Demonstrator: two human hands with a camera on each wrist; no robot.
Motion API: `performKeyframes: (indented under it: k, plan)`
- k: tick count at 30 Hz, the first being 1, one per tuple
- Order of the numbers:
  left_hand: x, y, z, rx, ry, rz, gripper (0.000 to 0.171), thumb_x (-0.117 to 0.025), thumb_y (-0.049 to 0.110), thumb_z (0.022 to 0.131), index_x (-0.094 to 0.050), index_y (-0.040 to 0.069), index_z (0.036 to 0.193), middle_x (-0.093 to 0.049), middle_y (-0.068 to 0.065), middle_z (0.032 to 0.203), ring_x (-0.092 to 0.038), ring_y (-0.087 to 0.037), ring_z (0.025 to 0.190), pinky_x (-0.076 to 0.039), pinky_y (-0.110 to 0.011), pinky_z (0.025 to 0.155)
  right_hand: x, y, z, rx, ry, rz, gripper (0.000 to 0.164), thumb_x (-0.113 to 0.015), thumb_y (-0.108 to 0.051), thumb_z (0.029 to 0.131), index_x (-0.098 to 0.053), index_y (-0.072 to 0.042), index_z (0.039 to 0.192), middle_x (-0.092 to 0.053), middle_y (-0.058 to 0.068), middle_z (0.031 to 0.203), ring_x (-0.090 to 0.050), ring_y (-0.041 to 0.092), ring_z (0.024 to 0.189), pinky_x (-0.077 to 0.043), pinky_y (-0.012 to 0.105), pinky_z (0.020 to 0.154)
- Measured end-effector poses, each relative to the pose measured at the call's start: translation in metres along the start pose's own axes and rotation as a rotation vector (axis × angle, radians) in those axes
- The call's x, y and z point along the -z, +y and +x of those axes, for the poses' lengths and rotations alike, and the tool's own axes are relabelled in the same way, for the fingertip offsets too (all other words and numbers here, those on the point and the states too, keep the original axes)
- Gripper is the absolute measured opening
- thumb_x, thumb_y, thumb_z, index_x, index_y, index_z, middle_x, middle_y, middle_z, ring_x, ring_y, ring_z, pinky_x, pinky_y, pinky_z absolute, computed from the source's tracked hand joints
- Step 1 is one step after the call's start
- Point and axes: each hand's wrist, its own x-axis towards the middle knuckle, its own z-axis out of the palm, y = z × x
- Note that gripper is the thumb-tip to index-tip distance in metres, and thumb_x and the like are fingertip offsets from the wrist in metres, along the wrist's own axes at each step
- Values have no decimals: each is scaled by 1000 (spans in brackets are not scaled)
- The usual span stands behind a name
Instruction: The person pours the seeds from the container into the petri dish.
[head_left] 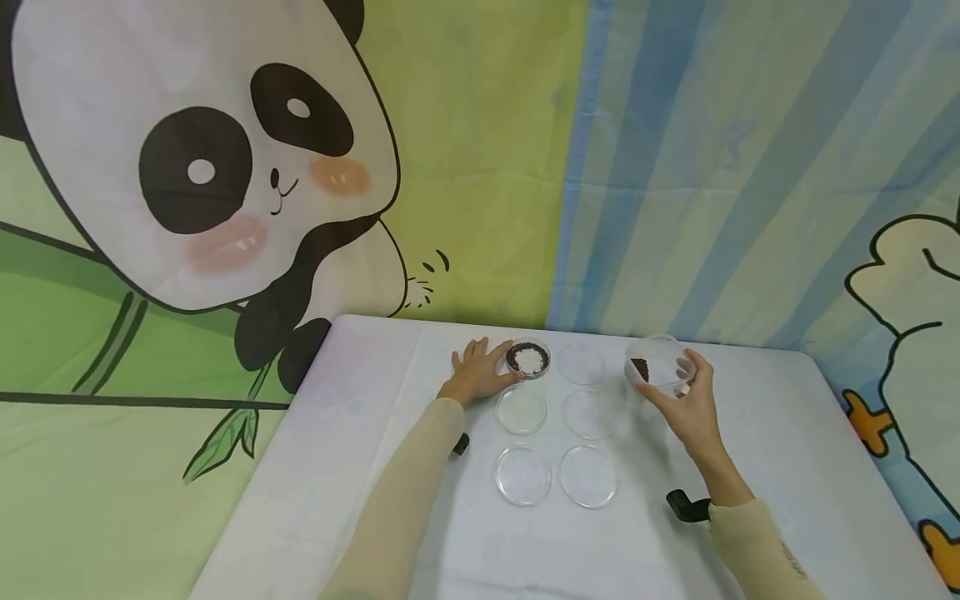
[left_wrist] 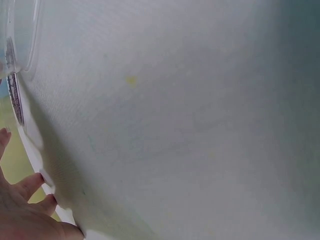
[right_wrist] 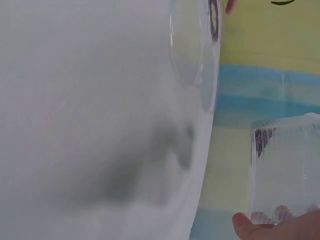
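Note:
At the back of the white table stands a round clear dish (head_left: pixel 528 359) with a dark ring of material around a white middle. My left hand (head_left: pixel 480 373) rests beside it, fingers spread, thumb and forefinger at its left rim. In the left wrist view, fingertips (left_wrist: pixel 35 181) of that hand lie spread at the table edge. My right hand (head_left: pixel 688 408) grips a clear plastic container (head_left: pixel 660 362), raised over the table to the right of the dishes. Some dark brown material (head_left: pixel 640 369) sits in one corner of the container, also visible in the right wrist view.
More round clear dishes stand in two columns on the table, among them a middle-left dish (head_left: pixel 521 409), a front-left dish (head_left: pixel 522 476) and a front-right dish (head_left: pixel 588 477). Behind the table hangs a printed cloth (head_left: pixel 480 167) with a panda.

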Motion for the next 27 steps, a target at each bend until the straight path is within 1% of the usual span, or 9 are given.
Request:
performKeyframes:
  k: [5,10,15,18,21,27]
  plan:
    - [0,-2,0,-3,5,0,78,-54,71,91,-32,36,157,-21,-19,162,-12,-42,149,-7,-72,111,16,5,-4,-54,65,-9,105,-81,-29,87,-7,-13,159,-25,23,157,-28,42,140,-27,63,109]
    - [-1,-2,1,-6,10,-4,78,-55,69,91,-33,35,157,-22,-19,161,-13,-43,148,-7,-72,111,33,13,-6,-107,137,-23,104,-80,-33,87,-7,-17,159,-26,20,157,-30,38,139,-28,58,110]
    - [-2,0,0,-1,4,-2,78,-55,69,91,-32,35,157,-22,-18,162,-12,-42,149,-6,-72,111,50,24,-6,-185,186,-31,104,-78,-38,87,-5,-21,159,-25,15,158,-29,35,140,-30,54,109]
    - [-3,0,-1,1,4,5,78,-55,70,91,-32,36,157,-22,-18,162,-12,-42,149,-6,-72,111,57,31,-5,-239,201,-41,105,-78,-40,87,-3,-24,159,-24,13,160,-28,34,141,-31,52,108]
    - [-3,0,-1,2,5,10,79,-55,70,91,-32,36,157,-22,-18,162,-12,-42,149,-7,-72,111,64,37,-4,-283,202,-58,105,-76,-43,88,-1,-24,159,-22,13,161,-28,35,141,-34,51,105]
    - [-2,-1,1,-3,10,3,79,-55,70,90,-33,35,157,-23,-19,161,-13,-43,148,-7,-72,110,73,46,-2,-342,190,-59,108,-73,-49,88,5,-23,159,-16,14,163,-25,37,142,-34,52,104]
